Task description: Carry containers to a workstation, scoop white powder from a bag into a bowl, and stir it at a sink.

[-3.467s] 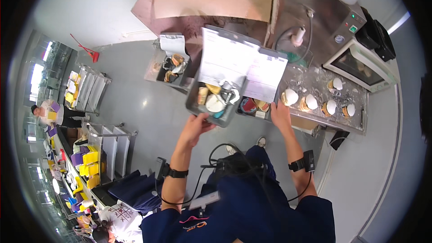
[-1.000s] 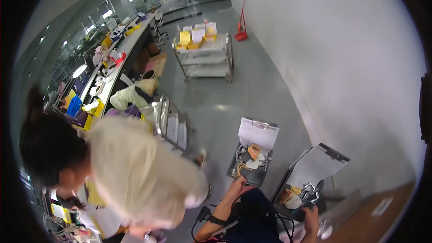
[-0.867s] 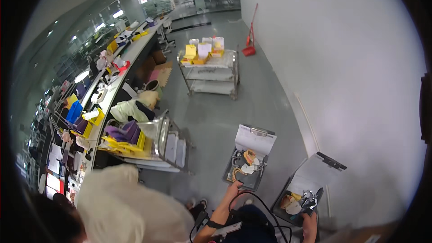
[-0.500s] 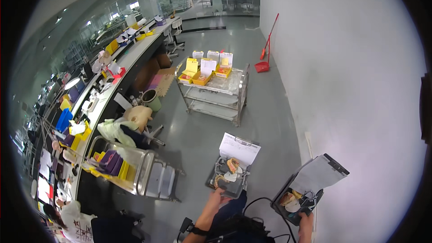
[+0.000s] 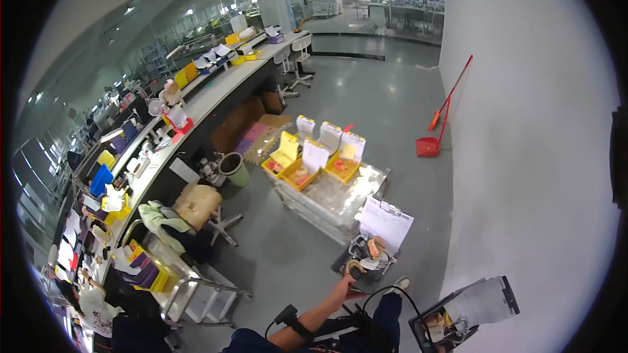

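My left hand [image 5: 350, 282] grips the near edge of a dark tray [image 5: 370, 276] close to the trolley's near right corner. In it lie tooth models with pink gums [image 5: 375, 247] and a metal frame that looks like an articulator; a clipped white sheet [image 5: 386, 223] stands up at its far side. A second dark tray [image 5: 419, 332] is at the lower right beside the wall, with similar tan models [image 5: 434, 322] and a clipboard sheet [image 5: 472, 306] leaning over it. Only a sliver of my right hand [image 5: 440, 349] shows at this tray's lower edge, closed on it.
A metal trolley [image 5: 333, 201] ahead carries yellow boxes [image 5: 299, 178] with models and papers. Left stand another trolley [image 5: 216, 295], a chair [image 5: 198, 206], a bin [image 5: 234, 168] and a long bench [image 5: 216, 95]. A seated person [image 5: 98, 310] is lower left. A red dustpan [image 5: 428, 147] stands by the wall.
I have come closer to the trolley with the yellow boxes. My left hand's tray has moved right and up toward it. My right hand's tray has sunk toward the lower edge.
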A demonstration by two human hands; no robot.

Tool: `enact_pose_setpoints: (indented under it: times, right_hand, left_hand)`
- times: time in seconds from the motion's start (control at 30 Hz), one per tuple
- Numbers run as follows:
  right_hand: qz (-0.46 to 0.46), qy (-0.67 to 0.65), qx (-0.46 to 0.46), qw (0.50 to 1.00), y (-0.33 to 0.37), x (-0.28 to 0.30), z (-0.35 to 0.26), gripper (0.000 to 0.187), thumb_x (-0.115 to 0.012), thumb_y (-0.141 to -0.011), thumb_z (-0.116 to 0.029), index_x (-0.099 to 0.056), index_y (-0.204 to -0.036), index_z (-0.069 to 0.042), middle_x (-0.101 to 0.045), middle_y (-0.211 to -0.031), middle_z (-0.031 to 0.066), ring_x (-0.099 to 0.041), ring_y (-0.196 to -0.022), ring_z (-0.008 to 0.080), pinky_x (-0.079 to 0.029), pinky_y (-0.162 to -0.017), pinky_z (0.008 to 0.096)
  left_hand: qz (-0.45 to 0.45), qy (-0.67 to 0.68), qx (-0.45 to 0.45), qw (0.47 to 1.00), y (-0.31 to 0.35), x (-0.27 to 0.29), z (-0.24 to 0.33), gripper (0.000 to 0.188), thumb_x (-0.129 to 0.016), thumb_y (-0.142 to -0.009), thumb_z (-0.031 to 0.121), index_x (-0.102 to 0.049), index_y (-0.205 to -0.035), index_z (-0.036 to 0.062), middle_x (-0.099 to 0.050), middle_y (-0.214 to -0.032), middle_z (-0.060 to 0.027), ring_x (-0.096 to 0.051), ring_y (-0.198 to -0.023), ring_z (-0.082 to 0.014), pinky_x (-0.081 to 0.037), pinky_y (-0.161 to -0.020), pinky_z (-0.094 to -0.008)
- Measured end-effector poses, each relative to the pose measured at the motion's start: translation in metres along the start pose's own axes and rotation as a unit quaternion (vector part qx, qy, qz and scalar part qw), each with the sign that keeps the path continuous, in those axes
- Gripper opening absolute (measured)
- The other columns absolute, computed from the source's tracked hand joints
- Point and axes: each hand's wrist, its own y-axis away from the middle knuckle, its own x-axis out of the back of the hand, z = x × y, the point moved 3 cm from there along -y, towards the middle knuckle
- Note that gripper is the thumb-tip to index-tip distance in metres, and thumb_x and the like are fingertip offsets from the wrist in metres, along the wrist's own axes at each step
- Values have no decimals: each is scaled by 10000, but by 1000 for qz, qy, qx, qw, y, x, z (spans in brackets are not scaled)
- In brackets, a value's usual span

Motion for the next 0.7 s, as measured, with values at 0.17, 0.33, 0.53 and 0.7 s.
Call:
enact_pose_setpoints:
  times: [0.17, 0.33, 0.53, 0.7]
  right_hand:
    - [-72, -12, 44, 996, -174, -64, -166, 334, -558, -891, -144, -656, -1156, 34, -667, -1022, 121, -586, -898, 224, -492, -794, 332]
    - [-136, -57, 76, 986, -321, -129, -338, 311, -545, -878, -96, -645, -1132, 54, -654, -960, 91, -567, -808, 181, -486, -701, 309]
    - [-169, -13, 146, 975, -543, -243, -473, 206, -595, -839, -83, -652, -1014, 9, -638, -846, 73, -572, -713, 164, -481, -623, 290]
    - [-171, 27, 100, 980, -664, -371, -593, 204, -600, -838, -85, -650, -1012, 9, -636, -844, 74, -570, -708, 166, -480, -621, 293]
  left_hand:
    - [19, 34, -34, 999, -137, -112, 77, 508, -434, -920, 274, -506, -1296, -59, -656, -1177, -226, -680, -1036, -341, -549, -966, -416]
    - [22, 67, -46, 996, -236, -190, 184, 523, -394, -953, 261, -446, -1371, -50, -618, -1256, -245, -633, -1138, -357, -510, -1014, -459]
    - [36, 106, -47, 993, -407, -237, 295, 545, -398, -954, 232, -401, -1426, -40, -573, -1340, -230, -605, -1197, -365, -468, -1072, -500]
    - [94, 159, -93, 978, -592, -245, 402, 537, -417, -971, 281, -433, -1356, -93, -664, -1121, -228, -690, -1027, -340, -580, -887, -414]
